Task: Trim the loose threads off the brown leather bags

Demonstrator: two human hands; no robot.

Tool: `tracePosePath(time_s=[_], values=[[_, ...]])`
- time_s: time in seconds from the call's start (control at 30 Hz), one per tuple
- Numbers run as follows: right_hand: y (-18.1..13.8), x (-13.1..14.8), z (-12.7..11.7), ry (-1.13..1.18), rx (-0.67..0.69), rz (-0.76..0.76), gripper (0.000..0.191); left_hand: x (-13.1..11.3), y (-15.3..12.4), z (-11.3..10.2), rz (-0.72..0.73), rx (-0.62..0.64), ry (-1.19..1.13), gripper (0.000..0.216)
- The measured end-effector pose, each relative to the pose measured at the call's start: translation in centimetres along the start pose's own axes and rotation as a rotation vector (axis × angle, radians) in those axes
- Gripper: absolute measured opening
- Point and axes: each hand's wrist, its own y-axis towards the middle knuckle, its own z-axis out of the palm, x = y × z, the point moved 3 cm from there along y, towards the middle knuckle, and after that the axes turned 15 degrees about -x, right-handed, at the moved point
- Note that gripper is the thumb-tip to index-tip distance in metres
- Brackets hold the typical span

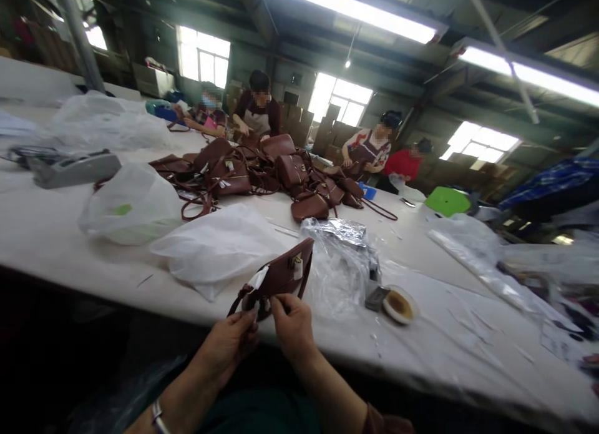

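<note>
A brown handbag (283, 270) with a gold-coloured clasp and a white tag stands tilted at the table's near edge, between my hands and the table. My left hand (229, 340) is closed in a pinch at its lower left corner, beside the strap and a small white piece; exactly what sits between the fingertips is hard to make out. Fingers of my right hand (293, 325) are pinched together on the lower edge of the same bag. A white wrapping sheet (219, 246) lies just left of the bag, and clear plastic bags (334, 271) are heaped on its right.
Behind, a pile of brown handbags (234, 172) covers the table (412, 371). A tape dispenser (77, 168) and white plastic bags (131, 203) lie left. A round dish (399, 304) of brown stuff and a green piece (447, 201) are right. Several co-workers stand across the table.
</note>
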Motion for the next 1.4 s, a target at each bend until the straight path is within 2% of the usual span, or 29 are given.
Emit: tracePosePath(time_s=[0.1, 0.2, 0.27, 0.43, 0.5, 0.63, 0.83, 0.9, 1.0, 1.23, 1.3, 1.4], values=[[-0.5, 0.9, 0.2, -0.048, 0.056, -0.078, 0.022, 0.1, 0.0, 0.1, 0.025, 0.023, -0.019, 0.021], [-0.6, 0.6, 1.2, -0.062, 0.138, 0.0, 0.027, 0.1, 0.1, 0.1, 0.031, 0.015, -0.017, 0.026], [-0.5, 0.1, 1.9, -0.017, 0.162, 0.099, 0.027, 0.2, 0.1, 0.0, 0.024, 0.005, -0.012, 0.026], [-0.4, -0.7, 3.0, 0.171, 0.185, 0.507, 0.018, 0.2, 0.3, 0.0, 0.017, -0.004, -0.021, 0.023], [-0.4, -0.6, 3.3, 0.201, 0.178, 0.555, 0.015, 0.3, 0.4, 0.1, 0.02, -0.018, -0.002, 0.022], [-0.3, -0.5, 3.5, 0.176, 0.109, 0.458, 0.011, 0.2, 0.3, 0.2, 0.048, -0.026, 0.029, 0.023], [0.3, -1.8, 2.5, 0.108, 0.224, 0.24, 0.035, -0.5, 0.0, -0.2, 0.041, -0.043, 0.034, 0.022], [0.5, -2.3, 1.4, 0.1, 0.184, 0.23, 0.036, -0.7, -0.1, -0.3, 0.032, -0.043, 0.054, 0.02], [0.5, -2.8, -0.1, 0.077, 0.118, 0.252, 0.026, -0.6, 0.0, 0.0, 0.006, -0.032, 0.038, 0.019], [-0.9, -3.1, -0.7, 0.114, 0.155, 0.254, 0.02, -0.1, 0.3, 0.9, 0.02, -0.062, -0.029, 0.014], [-0.9, -2.9, -1.2, 0.104, 0.119, 0.176, 0.021, 0.0, 0.1, 1.1, 0.043, -0.064, -0.002, 0.014], [0.5, -1.6, -2.9, 0.103, -0.034, -0.089, 0.023, -0.1, -0.2, 1.3, 0.085, -0.102, 0.068, 0.018]])
